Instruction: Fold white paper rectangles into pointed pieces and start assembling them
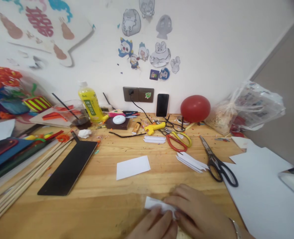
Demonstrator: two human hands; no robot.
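Note:
A small strip of white paper (150, 202), seemingly folded, lies at the table's front edge under both my hands. My left hand (155, 226) pinches its near side with the fingertips. From the right, my right hand (195, 207) presses on its other end with bent fingers; the fingers cover much of the strip. Beyond them a flat white paper rectangle (133, 167) rests on the wood. Folded white paper strips (191, 162) lie to the right, and another small stack of folded strips (154, 139) sits farther back. Black-handled scissors (218, 166) lie beside the right-hand strips.
On the left are a black board (68, 169) and wooden sticks (30, 177). Large white sheets (268, 189) cover the right side. Along the back stand a yellow bottle (90, 104), a phone (162, 105), red-and-yellow scissors (178, 142), a yellow glue gun (154, 127) and a red balloon (195, 108).

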